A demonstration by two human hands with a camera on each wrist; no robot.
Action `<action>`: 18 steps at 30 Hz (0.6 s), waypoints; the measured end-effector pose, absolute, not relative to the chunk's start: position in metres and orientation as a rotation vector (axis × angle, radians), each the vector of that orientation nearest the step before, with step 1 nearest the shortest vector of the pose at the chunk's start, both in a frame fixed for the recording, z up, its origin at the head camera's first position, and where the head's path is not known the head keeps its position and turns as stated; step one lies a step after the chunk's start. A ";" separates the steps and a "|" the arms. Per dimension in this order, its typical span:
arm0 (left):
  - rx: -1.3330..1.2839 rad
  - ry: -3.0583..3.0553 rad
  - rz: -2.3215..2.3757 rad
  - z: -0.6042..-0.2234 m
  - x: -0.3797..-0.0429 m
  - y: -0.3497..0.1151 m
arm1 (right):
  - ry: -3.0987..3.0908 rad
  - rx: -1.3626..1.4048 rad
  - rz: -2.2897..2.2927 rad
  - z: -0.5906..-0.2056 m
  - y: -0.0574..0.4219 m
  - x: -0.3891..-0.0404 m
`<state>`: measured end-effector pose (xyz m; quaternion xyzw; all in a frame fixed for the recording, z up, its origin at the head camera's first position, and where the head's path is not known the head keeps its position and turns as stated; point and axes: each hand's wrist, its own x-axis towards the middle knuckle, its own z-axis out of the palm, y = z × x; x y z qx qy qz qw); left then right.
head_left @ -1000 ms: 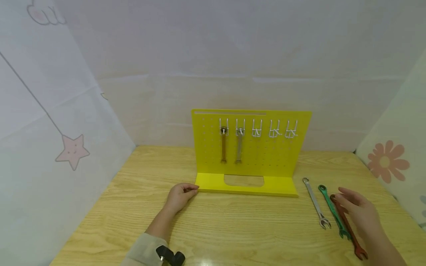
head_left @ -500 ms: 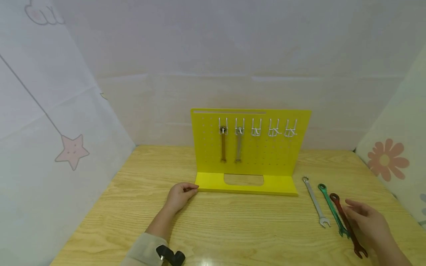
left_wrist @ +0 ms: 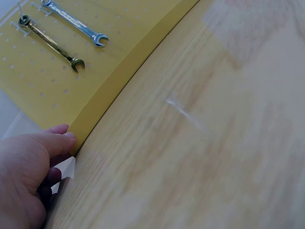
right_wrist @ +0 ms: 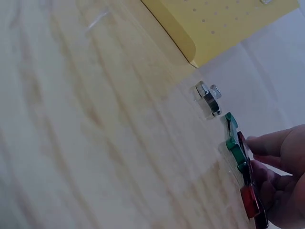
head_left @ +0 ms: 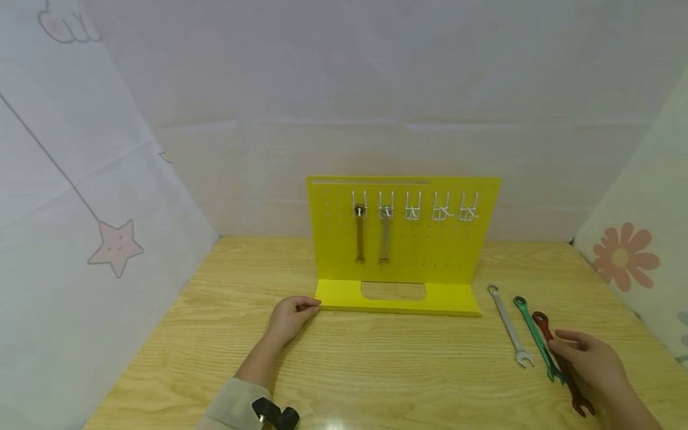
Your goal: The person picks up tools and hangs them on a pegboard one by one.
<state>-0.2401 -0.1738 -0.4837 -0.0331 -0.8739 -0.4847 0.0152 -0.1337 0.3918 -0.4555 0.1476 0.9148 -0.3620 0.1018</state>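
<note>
My left hand (head_left: 287,319) pinches the front left corner of a yellow pegboard stand (head_left: 451,298), its thumb over the edge in the left wrist view. Two combination wrenches hang on the board's hooks: a brass-coloured wrench (left_wrist: 50,43) and a silver wrench (left_wrist: 76,23). On the table at the right, my right hand (head_left: 593,364) holds the shaft of a red wrench (head_left: 541,322) between thumb and fingers. The red wrench lies along the table, its open end towards me. Beside it lie a green wrench (head_left: 534,331) and another silver wrench (head_left: 507,322).
Three white wire hooks (head_left: 442,209) to the right of the hung wrenches carry nothing. The wooden table (head_left: 376,370) meets a pale cloth wall (head_left: 269,179) behind and at both sides. A black mount (head_left: 275,413) sits by my left sleeve.
My right hand first drew back right from over the red wrench's ring end, then moved slightly left and took its shaft. The left hand stays at the stand's corner.
</note>
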 end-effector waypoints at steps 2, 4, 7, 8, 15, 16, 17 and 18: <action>-0.104 -2.721 -1.504 -0.484 -0.240 -0.174 | 2.692 0.448 -1.067 -0.455 0.390 -0.133; -0.103 -2.719 -1.509 -0.484 -0.240 -0.174 | 2.686 0.457 -1.072 -0.456 0.389 -0.133; -0.106 -2.719 -1.509 -0.484 -0.240 -0.174 | 2.662 0.481 -1.138 -0.456 0.386 -0.133; -0.107 -2.718 -1.508 -0.484 -0.240 -0.173 | 2.650 0.494 -1.173 -0.457 0.385 -0.133; -0.106 -2.714 -1.509 -0.484 -0.240 -0.174 | 2.668 0.558 -1.227 -0.459 0.377 -0.135; -0.108 -2.713 -1.510 -0.484 -0.240 -0.174 | 2.678 0.565 -1.220 -0.460 0.376 -0.135; -0.109 -2.712 -1.510 -0.484 -0.240 -0.174 | 2.693 0.568 -1.199 -0.460 0.375 -0.135; -0.111 -2.712 -1.510 -0.484 -0.240 -0.174 | 2.697 0.575 -1.194 -0.460 0.375 -0.135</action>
